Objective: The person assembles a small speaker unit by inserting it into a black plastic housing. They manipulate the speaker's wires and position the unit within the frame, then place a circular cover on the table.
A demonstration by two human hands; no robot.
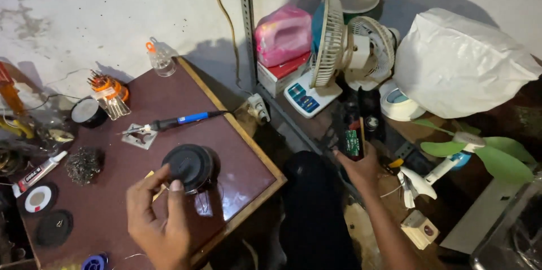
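My left hand [158, 216] hovers over the dark red table [248, 168], thumb and forefinger pinched together right beside a round black speaker part [191, 166]; whether they grip a thin wire is unclear. My right hand [361, 165] reaches off to the right, shut on a small green circuit board [352, 142] held above the cluttered floor shelf. A soldering iron with a blue handle [180, 120] rests on a metal stand [139, 136] behind the speaker part.
On the table's left lie a glue tube [38, 173], steel wool [83, 164], black discs [53, 227], a tape roll [88, 112] and a screwdriver set [110, 94]. To the right stand small fans [339, 44], a pink container [282, 34], a white bag [457, 61] and a green-bladed fan [485, 154].
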